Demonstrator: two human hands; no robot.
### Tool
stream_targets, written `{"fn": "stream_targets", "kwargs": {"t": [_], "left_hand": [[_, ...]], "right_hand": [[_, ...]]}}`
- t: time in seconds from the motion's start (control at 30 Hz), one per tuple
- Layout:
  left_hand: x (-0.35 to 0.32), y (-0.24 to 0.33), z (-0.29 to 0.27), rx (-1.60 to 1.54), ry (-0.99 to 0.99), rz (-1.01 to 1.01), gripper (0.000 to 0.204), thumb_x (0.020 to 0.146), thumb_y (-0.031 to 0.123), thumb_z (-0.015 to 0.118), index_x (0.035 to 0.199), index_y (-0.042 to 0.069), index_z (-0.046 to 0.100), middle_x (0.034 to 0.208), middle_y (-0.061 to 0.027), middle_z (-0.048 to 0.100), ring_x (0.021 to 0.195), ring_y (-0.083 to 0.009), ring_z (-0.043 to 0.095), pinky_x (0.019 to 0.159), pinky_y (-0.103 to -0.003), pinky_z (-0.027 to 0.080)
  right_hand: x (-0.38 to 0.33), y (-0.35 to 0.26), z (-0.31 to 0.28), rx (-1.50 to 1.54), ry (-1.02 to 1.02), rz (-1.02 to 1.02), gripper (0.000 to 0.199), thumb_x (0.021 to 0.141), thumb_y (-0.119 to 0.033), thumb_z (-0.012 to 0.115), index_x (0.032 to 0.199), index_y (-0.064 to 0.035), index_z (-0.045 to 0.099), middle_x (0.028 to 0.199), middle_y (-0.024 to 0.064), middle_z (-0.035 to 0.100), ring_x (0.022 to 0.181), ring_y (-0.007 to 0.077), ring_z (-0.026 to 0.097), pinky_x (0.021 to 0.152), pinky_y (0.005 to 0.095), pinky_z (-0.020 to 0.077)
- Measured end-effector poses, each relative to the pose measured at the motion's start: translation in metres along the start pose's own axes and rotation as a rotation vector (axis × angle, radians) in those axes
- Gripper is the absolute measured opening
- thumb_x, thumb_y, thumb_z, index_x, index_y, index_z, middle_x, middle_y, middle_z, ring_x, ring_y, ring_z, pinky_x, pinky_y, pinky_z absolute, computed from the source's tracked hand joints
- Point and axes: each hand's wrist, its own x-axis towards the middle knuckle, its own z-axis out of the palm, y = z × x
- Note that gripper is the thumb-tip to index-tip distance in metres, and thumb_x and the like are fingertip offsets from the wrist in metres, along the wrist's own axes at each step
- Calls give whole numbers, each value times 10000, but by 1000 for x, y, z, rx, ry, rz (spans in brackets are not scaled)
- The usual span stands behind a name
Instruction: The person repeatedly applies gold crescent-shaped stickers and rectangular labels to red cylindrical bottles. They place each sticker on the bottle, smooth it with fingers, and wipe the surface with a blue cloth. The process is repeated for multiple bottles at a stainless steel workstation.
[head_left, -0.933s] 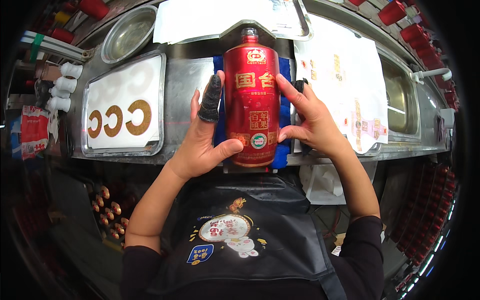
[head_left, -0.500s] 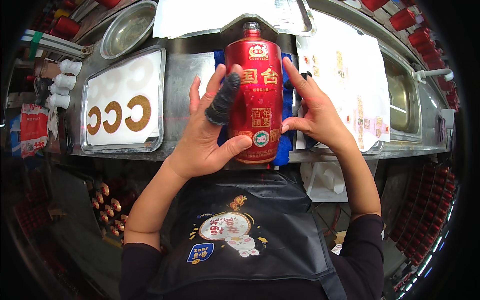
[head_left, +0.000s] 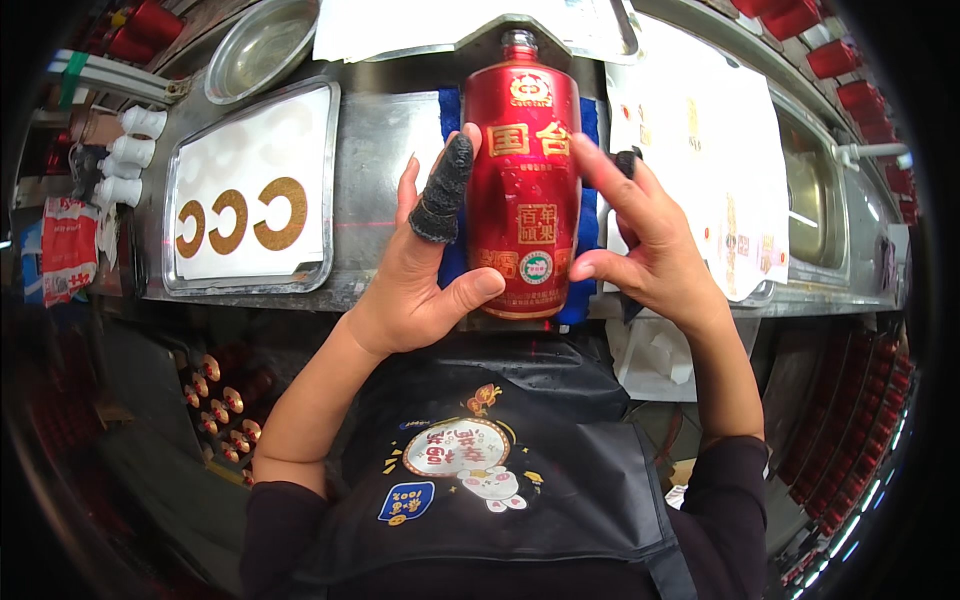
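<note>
A red glossy bottle (head_left: 522, 180) with gold lettering lies on a blue cloth (head_left: 590, 130), its clear-topped neck pointing away from me in a notched metal rest (head_left: 560, 68). My left hand (head_left: 425, 265) is along its left side, fingers stretched out and apart. A black cover (head_left: 442, 190) wraps the index finger, and the thumb lies over the lower left of the bottle. On the other side, my right hand (head_left: 645, 235) has its fingers spread, the blurred index and the thumb by the bottle's right edge. Whether they touch it, I cannot tell. A black band (head_left: 627, 162) circles one right finger.
At the left stands a tray (head_left: 325, 210) with gold C-shaped stickers (head_left: 280, 214) on a white sheet. Behind it is a round metal bowl (head_left: 262, 50). Label sheets (head_left: 740, 150) lie at the right before a sink (head_left: 815, 190). White ceramic-looking pieces (head_left: 130, 155) stand far left.
The whole view has shifted slightly. My right index finger has moved a little down along the bottle's edge and is blurred. The left hand keeps nearly the same pose.
</note>
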Motion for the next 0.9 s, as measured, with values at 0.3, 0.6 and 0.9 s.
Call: {"fn": "stream_targets", "kwargs": {"t": [0.3,0.6,0.9], "left_hand": [[1,-4,4,-148,-14,-26,907,955,290,684,1637,50,137,1698,-177,186,1567,-321,189,1258,-463,-11],[-1,-7,2,-53,-38,23,962,937,348,700,1637,35,119,1699,-188,177,1572,-323,171,1249,-482,-10],[-4,-6,7,-64,30,41,945,944,398,673,1642,66,129,1682,-207,217,1577,-356,141,1224,-570,-34]], "right_hand": [[-1,-7,10,-49,-33,-1,954,720,-598,820,1517,-173,514,1094,126,606,889,239,508,799,352,456],[-2,-8,8,-3,-55,26,942,731,-545,851,1527,-182,503,957,74,496,812,197,453,712,323,423],[2,-19,-1,2,-75,75,976,755,-586,825,1541,-128,469,978,108,521,829,238,490,755,339,450]]}}
